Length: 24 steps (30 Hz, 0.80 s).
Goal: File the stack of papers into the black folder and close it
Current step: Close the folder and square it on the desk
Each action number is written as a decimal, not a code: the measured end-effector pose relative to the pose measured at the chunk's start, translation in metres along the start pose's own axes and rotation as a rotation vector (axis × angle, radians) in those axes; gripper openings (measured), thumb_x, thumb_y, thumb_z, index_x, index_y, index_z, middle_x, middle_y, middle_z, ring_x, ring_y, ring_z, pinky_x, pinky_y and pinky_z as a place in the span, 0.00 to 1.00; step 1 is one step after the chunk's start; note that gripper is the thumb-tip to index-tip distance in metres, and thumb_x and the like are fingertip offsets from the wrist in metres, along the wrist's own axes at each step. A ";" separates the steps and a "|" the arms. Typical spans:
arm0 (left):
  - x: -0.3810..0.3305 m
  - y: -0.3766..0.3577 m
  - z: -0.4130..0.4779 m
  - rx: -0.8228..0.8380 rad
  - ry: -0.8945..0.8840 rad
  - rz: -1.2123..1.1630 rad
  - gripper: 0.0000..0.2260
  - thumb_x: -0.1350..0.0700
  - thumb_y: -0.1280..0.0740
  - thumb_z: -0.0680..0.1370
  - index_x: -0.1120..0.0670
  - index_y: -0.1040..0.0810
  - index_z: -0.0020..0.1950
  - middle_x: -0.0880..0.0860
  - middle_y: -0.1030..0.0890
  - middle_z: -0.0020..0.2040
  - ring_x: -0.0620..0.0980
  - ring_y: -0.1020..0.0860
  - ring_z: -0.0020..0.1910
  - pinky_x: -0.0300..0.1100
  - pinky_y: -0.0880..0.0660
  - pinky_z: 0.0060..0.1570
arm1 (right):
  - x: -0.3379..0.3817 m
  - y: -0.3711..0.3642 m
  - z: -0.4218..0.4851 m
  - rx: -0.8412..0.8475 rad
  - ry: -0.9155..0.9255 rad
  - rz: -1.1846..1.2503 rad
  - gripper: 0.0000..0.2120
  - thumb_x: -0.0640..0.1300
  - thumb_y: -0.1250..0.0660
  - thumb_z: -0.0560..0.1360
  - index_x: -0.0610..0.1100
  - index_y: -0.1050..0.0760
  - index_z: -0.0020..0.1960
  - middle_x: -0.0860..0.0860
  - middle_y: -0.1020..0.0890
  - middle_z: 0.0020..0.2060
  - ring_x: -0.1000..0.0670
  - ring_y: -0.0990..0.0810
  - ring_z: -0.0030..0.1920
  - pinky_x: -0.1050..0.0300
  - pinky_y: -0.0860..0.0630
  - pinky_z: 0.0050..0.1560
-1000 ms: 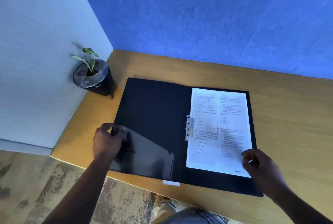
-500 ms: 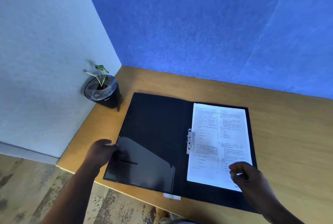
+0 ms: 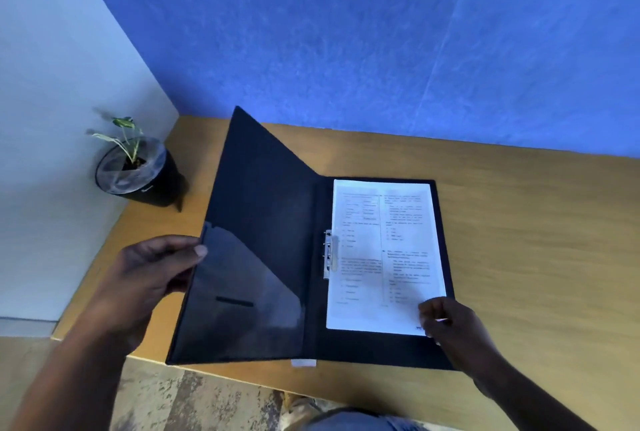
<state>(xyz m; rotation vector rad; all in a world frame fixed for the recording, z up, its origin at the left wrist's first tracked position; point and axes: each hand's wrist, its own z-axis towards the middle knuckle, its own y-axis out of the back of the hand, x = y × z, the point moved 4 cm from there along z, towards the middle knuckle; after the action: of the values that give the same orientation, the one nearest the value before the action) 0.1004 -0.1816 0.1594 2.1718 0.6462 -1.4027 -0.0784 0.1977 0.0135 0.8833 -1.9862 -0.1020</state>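
Head view
Folder: black rectangular folder point(image 3: 263, 257) on the wooden surface point(image 3: 536, 240), left cover raised.
Papers: white printed stack point(image 3: 384, 257) inside, right half, clipped.
Left hand point(image 3: 152, 278): fingers pinching the cover's edge.
Right hand point(image 3: 453, 330): fingers curled, pressing the papers' near corner.

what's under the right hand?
The right hand rests on the near right corner of the papers, which lie on the black folder's right half. That corner's print is covered.

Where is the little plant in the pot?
In the head view the potted plant stands at the far left corner of the wooden table, against the pale wall, just left of the black folder and its raised cover.
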 end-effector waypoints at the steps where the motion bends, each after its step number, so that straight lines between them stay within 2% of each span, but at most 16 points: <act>1: -0.003 -0.017 -0.001 0.032 0.010 -0.008 0.15 0.51 0.26 0.66 0.53 0.15 0.50 0.59 0.14 0.47 0.54 0.17 0.43 0.48 0.24 0.43 | 0.004 0.002 -0.002 0.006 0.003 0.033 0.06 0.37 0.30 0.74 0.47 0.18 0.44 0.51 0.15 0.36 0.52 0.18 0.36 0.51 0.23 0.43; 6: -0.011 -0.130 -0.005 0.226 -0.001 -0.120 0.14 0.54 0.24 0.66 0.50 0.17 0.51 0.57 0.15 0.40 0.51 0.16 0.37 0.40 0.22 0.31 | 0.035 0.012 -0.028 0.031 0.080 0.233 0.06 0.35 0.30 0.75 0.44 0.18 0.46 0.49 0.16 0.36 0.51 0.19 0.36 0.53 0.23 0.41; 8: -0.010 -0.170 -0.009 0.268 -0.007 -0.094 0.15 0.57 0.23 0.70 0.49 0.19 0.55 0.58 0.15 0.41 0.53 0.15 0.40 0.42 0.20 0.35 | 0.047 0.016 -0.042 0.028 0.122 0.296 0.05 0.35 0.31 0.75 0.43 0.18 0.46 0.50 0.16 0.35 0.52 0.19 0.36 0.57 0.22 0.39; 11: 0.001 -0.219 -0.012 0.275 -0.073 0.070 0.19 0.48 0.23 0.68 0.44 0.22 0.57 0.51 0.16 0.40 0.50 0.16 0.41 0.46 0.20 0.40 | 0.063 0.024 -0.059 0.008 0.188 0.406 0.04 0.34 0.32 0.76 0.41 0.19 0.48 0.47 0.14 0.38 0.49 0.17 0.36 0.59 0.20 0.37; 13: 0.009 -0.241 -0.013 0.266 -0.102 0.123 0.21 0.44 0.23 0.67 0.44 0.23 0.58 0.51 0.17 0.39 0.48 0.17 0.39 0.48 0.20 0.41 | 0.070 0.030 -0.067 -0.010 0.248 0.443 0.05 0.40 0.31 0.75 0.42 0.19 0.50 0.46 0.13 0.40 0.49 0.16 0.36 0.61 0.21 0.36; 15: 0.019 -0.258 -0.013 0.334 -0.102 0.151 0.21 0.40 0.25 0.70 0.46 0.23 0.59 0.53 0.17 0.42 0.50 0.16 0.40 0.51 0.19 0.45 | 0.070 0.036 -0.073 -0.031 0.306 0.386 0.09 0.45 0.29 0.72 0.45 0.19 0.52 0.48 0.14 0.38 0.52 0.17 0.35 0.62 0.22 0.35; 17: 0.028 -0.268 -0.015 0.440 -0.083 0.169 0.24 0.33 0.30 0.69 0.45 0.22 0.59 0.53 0.16 0.45 0.48 0.16 0.43 0.50 0.18 0.49 | 0.059 0.042 -0.074 -0.078 0.310 0.260 0.12 0.39 0.27 0.73 0.50 0.21 0.54 0.51 0.15 0.39 0.51 0.17 0.35 0.60 0.22 0.35; 19: 0.038 -0.268 -0.013 0.458 -0.085 0.191 0.26 0.29 0.32 0.68 0.45 0.21 0.58 0.51 0.15 0.47 0.45 0.16 0.45 0.48 0.18 0.51 | 0.043 0.047 -0.070 -0.131 0.279 0.169 0.19 0.32 0.30 0.73 0.53 0.22 0.55 0.53 0.15 0.40 0.48 0.17 0.36 0.58 0.22 0.35; 22: 0.055 -0.252 -0.004 0.362 -0.062 0.250 0.26 0.31 0.30 0.68 0.47 0.21 0.57 0.49 0.16 0.46 0.44 0.16 0.45 0.45 0.19 0.49 | 0.019 0.052 -0.058 -0.186 0.237 0.096 0.21 0.31 0.32 0.71 0.54 0.22 0.55 0.53 0.16 0.39 0.50 0.18 0.35 0.63 0.23 0.34; 24: 0.067 -0.236 0.002 0.281 -0.045 0.279 0.21 0.39 0.26 0.69 0.49 0.21 0.56 0.50 0.15 0.45 0.44 0.16 0.44 0.42 0.20 0.47 | 0.005 0.051 -0.050 -0.189 0.209 0.059 0.20 0.33 0.31 0.72 0.55 0.22 0.56 0.52 0.16 0.39 0.53 0.19 0.36 0.65 0.24 0.34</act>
<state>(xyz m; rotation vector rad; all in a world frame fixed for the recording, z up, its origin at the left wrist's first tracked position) -0.0214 0.0095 0.0656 2.3254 0.1246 -1.4533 -0.0683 0.2459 0.0660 0.6846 -1.7738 -0.1547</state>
